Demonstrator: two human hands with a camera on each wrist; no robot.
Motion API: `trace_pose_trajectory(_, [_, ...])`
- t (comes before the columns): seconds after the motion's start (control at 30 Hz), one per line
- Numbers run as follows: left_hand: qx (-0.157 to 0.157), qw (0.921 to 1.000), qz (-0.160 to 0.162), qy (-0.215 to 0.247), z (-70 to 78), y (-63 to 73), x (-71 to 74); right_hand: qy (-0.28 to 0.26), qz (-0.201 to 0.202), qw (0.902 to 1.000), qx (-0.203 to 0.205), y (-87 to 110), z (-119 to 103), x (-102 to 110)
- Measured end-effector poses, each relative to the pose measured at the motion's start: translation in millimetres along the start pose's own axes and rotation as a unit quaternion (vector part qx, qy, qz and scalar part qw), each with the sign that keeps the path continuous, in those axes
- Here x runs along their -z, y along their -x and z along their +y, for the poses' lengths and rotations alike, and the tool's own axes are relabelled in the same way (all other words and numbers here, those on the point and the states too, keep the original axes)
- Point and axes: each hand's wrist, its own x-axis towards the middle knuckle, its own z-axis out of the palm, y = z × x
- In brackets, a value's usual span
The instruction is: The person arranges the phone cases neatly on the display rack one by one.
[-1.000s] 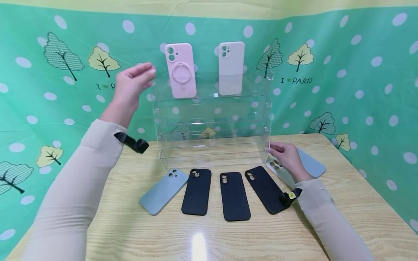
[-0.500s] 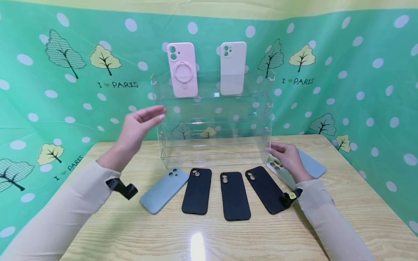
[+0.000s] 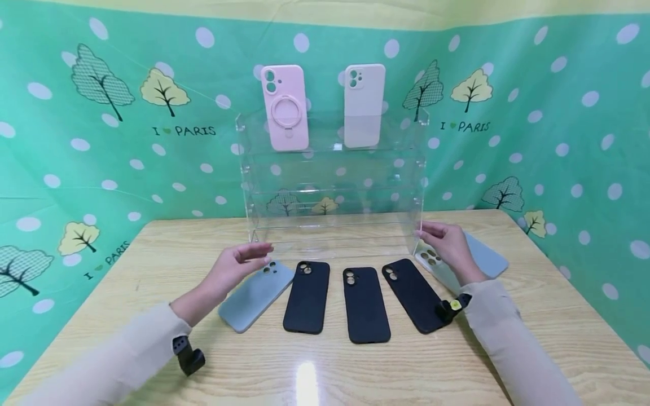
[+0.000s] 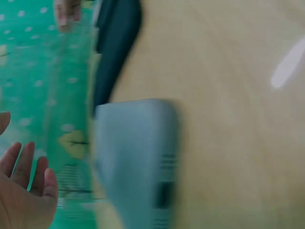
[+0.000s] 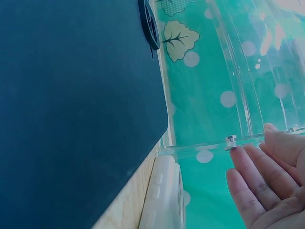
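A clear acrylic display rack (image 3: 332,225) with several tiers stands at the table's back. On its top tier lean a pink phone case with a ring (image 3: 294,132) and a white phone case (image 3: 363,113). My left hand (image 3: 236,272), fingers nearly straight and holding nothing, is over a grey-blue phone case (image 3: 256,301); the left wrist view shows that case (image 4: 136,148) blurred and apart from the fingers. At the rack's lower right side, my right hand (image 3: 449,245) holds the side panel's edge between thumb and fingers, near a small bolt (image 5: 231,141).
Black phone cases lie in front of the rack: one (image 3: 307,299) at left, one (image 3: 367,307) in the middle, one (image 3: 413,296) at right. Under my right forearm lie a pale case (image 3: 440,273) and a light blue case (image 3: 487,256). A patterned green cloth (image 3: 533,146) hangs behind.
My left hand has come down from beside the rack's upper left corner to the grey-blue case on the table. The right hand has stayed at the rack's side.
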Motion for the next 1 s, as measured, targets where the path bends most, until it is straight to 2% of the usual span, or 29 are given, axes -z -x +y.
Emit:
trace_pose_trajectory(0.17, [0.030, 0.9990, -0.004, -0.033, -22.6, 2.5, -3.7, 0.001, 0.000, 1.0000, 0.004, -0.4, 0, 0])
trace_pose_trajectory(0.37, [0.058, 0.9975, 0.000, -0.040, -39.1, -0.1, -5.0, 0.006, 0.002, 1.0000, 0.004, 0.2, 1, 0])
trace_pose_trajectory(0.6, [0.058, 0.9970, -0.001, -0.051, -46.6, -1.5, -5.6, 0.002, 0.003, 1.0000, 0.003, -0.8, 0, -1])
trace_pose_trajectory(1.0, [0.019, 0.9907, -0.040, -0.129, -49.5, -3.9, -9.6, 0.008, 0.006, 0.9999, 0.010, 0.2, 0, 1])
